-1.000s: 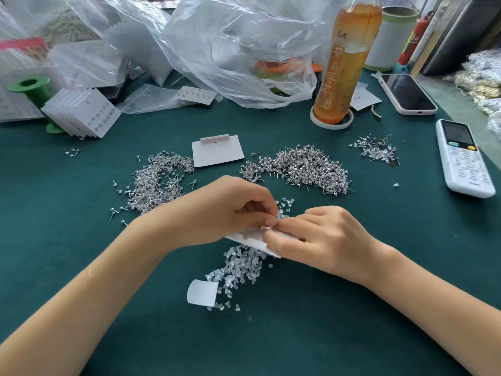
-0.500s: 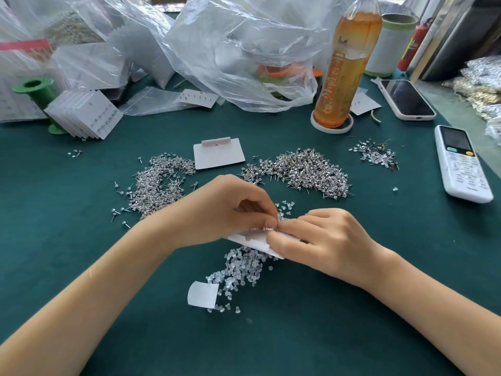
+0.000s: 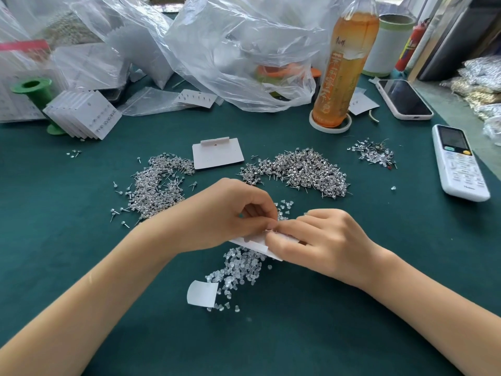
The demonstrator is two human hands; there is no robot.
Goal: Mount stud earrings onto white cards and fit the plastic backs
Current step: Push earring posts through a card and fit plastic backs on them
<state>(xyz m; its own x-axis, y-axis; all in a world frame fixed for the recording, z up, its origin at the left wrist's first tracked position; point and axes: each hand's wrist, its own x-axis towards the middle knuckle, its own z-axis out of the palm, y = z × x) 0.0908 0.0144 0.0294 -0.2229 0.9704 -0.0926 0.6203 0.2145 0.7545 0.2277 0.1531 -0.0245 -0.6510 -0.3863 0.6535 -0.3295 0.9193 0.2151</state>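
Centre of the frame: left hand (image 3: 217, 218) and right hand (image 3: 320, 240) meeting fingertip to fingertip, both curled and pinching a white card (image 3: 254, 244) held just above the green counter (image 3: 67, 240). Small part at the touching fingertips, too tiny to identify. Directly below the card, a heap of clear plastic backs (image 3: 238, 270) beside a loose paper scrap (image 3: 202, 293). Above the hands, two piles of stud earrings (image 3: 154, 185) (image 3: 301, 169) flanking a blank card (image 3: 217, 153). Upper left, stack of filled cards (image 3: 84, 112). Upper right, tea bottle (image 3: 344, 66), phone (image 3: 404, 99), remote (image 3: 458, 161).
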